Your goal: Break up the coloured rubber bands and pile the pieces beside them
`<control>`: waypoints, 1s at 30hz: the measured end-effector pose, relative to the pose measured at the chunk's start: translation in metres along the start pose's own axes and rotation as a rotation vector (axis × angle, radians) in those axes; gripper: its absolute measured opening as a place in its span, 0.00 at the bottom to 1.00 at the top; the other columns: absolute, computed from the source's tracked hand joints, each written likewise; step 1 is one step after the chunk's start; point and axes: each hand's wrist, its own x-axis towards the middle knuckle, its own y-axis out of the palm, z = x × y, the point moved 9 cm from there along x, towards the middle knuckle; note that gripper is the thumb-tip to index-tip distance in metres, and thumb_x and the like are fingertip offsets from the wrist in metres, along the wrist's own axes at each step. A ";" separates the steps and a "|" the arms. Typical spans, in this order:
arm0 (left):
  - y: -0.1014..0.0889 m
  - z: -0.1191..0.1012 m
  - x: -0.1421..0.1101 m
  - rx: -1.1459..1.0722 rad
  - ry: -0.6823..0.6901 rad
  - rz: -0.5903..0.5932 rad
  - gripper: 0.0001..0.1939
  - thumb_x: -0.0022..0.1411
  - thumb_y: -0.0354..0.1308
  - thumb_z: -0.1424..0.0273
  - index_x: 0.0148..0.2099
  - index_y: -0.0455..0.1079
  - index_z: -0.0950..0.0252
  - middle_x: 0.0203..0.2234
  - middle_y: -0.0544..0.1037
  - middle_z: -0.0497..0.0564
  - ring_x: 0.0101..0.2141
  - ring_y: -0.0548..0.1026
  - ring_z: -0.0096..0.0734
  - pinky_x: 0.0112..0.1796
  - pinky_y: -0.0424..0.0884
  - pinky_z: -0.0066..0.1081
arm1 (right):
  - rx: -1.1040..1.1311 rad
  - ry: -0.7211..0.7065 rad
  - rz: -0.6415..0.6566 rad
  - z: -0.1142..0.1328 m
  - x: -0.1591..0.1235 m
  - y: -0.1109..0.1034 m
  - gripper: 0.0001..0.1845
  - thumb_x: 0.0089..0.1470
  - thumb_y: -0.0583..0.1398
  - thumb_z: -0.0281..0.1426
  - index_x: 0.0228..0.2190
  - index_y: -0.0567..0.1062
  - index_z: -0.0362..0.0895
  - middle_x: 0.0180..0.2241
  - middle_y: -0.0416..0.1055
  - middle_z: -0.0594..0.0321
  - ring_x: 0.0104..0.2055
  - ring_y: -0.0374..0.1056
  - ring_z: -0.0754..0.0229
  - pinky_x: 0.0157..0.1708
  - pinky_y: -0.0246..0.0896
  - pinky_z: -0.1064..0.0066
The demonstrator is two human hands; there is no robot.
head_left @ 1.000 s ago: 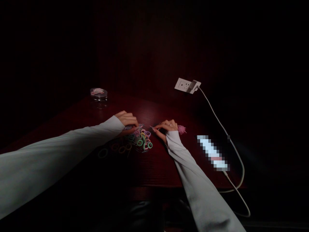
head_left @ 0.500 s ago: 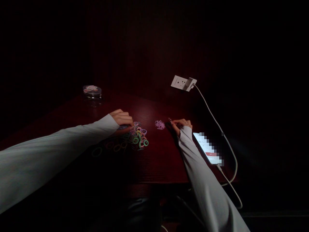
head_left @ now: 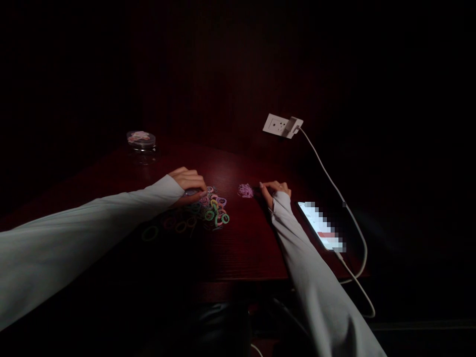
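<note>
Closest to the camera there's a bit of pale cord (head_left: 256,350) down in the dark below the front edge of the counter (head_left: 249,258), which is dark red wood. The two grey sleeves take up a lot of room, one reaching in from each side. Just right of the right sleeve (head_left: 305,267) there's a lit phone (head_left: 316,225), partly pixelated, with a white cable (head_left: 357,283) plugged into its near end and looping past the counter edge. On the left, a green ring (head_left: 150,233) lies in the shadow by the left sleeve (head_left: 111,213), near a messy pile of colourful hair ties (head_left: 213,210). The left hand (head_left: 189,182) is curled over the back left of that pile and hides part of it, so I can't tell if the fingers are gripping anything. Just right of the pile, with some bare wood between, is a little purple clump of small bands (head_left: 245,190). The right hand (head_left: 273,188) is beside the clump, fingers bent with thumb and index close together, but it's too dark to tell if something's pinched there. Further back on the left is a clear jar (head_left: 142,148) with a pinkish pattern on its lid, and back right a white wall socket (head_left: 277,125) with a charger (head_left: 292,127) in it, the cable running down from there.
</note>
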 end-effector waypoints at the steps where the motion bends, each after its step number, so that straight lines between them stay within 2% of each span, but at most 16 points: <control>1: 0.000 0.002 0.000 -0.006 -0.017 -0.010 0.14 0.74 0.48 0.64 0.43 0.75 0.61 0.39 0.83 0.48 0.41 0.74 0.33 0.45 0.59 0.34 | -0.004 0.014 -0.017 -0.001 0.000 -0.003 0.22 0.66 0.54 0.47 0.34 0.83 0.48 0.34 0.77 0.58 0.43 0.64 0.52 0.49 0.51 0.59; 5: 0.003 0.017 -0.001 -0.035 -0.097 -0.053 0.15 0.72 0.49 0.61 0.46 0.76 0.60 0.42 0.82 0.49 0.43 0.74 0.36 0.45 0.60 0.35 | 0.037 0.065 -0.077 0.007 0.000 -0.011 0.25 0.69 0.50 0.45 0.34 0.82 0.47 0.34 0.77 0.56 0.42 0.64 0.51 0.48 0.52 0.58; 9: 0.008 0.041 -0.001 -0.072 -0.235 -0.091 0.17 0.71 0.49 0.59 0.48 0.76 0.60 0.44 0.81 0.51 0.45 0.73 0.40 0.48 0.64 0.38 | 0.150 0.033 -0.092 0.039 -0.003 -0.003 0.25 0.71 0.49 0.43 0.36 0.83 0.49 0.38 0.79 0.57 0.44 0.65 0.51 0.49 0.52 0.58; 13: 0.010 0.061 -0.003 -0.148 -0.354 -0.153 0.19 0.71 0.46 0.60 0.50 0.75 0.62 0.47 0.80 0.53 0.48 0.74 0.42 0.54 0.66 0.42 | 0.181 -0.101 0.012 0.089 -0.012 0.023 0.26 0.72 0.49 0.42 0.34 0.83 0.50 0.34 0.78 0.60 0.43 0.65 0.53 0.48 0.52 0.60; 16: 0.014 0.075 -0.006 -0.337 -0.428 -0.201 0.20 0.71 0.46 0.58 0.50 0.74 0.62 0.48 0.80 0.54 0.51 0.75 0.42 0.56 0.67 0.41 | 0.190 -0.217 0.140 0.115 -0.021 0.041 0.24 0.72 0.49 0.43 0.38 0.84 0.54 0.36 0.78 0.63 0.45 0.65 0.54 0.51 0.51 0.61; 18: 0.019 0.087 -0.007 -0.555 -0.490 -0.228 0.20 0.70 0.47 0.56 0.48 0.74 0.61 0.50 0.80 0.55 0.51 0.78 0.41 0.54 0.70 0.40 | 0.187 -0.228 0.179 0.118 -0.024 0.047 0.23 0.73 0.49 0.43 0.40 0.84 0.55 0.38 0.78 0.63 0.47 0.65 0.54 0.53 0.50 0.60; 21: 0.029 0.101 -0.008 -0.834 -0.583 -0.248 0.19 0.68 0.49 0.54 0.45 0.75 0.59 0.53 0.81 0.54 0.48 0.81 0.40 0.48 0.75 0.38 | 0.181 -0.180 0.183 0.110 -0.023 0.052 0.20 0.72 0.52 0.42 0.41 0.83 0.55 0.39 0.78 0.62 0.47 0.63 0.53 0.51 0.49 0.59; 25: 0.042 0.107 -0.005 -0.925 -0.633 -0.207 0.18 0.66 0.51 0.53 0.43 0.76 0.60 0.53 0.81 0.56 0.48 0.82 0.42 0.43 0.77 0.36 | 0.156 -0.185 0.191 0.109 -0.022 0.055 0.12 0.67 0.59 0.41 0.42 0.83 0.54 0.40 0.78 0.61 0.47 0.62 0.52 0.50 0.49 0.59; 30: 0.047 0.100 -0.001 -1.110 -0.575 -0.196 0.20 0.64 0.55 0.51 0.44 0.75 0.62 0.56 0.79 0.60 0.50 0.81 0.46 0.46 0.78 0.40 | 0.155 -0.266 0.253 0.127 -0.028 0.053 0.14 0.68 0.58 0.41 0.45 0.83 0.54 0.42 0.77 0.60 0.49 0.62 0.52 0.51 0.51 0.59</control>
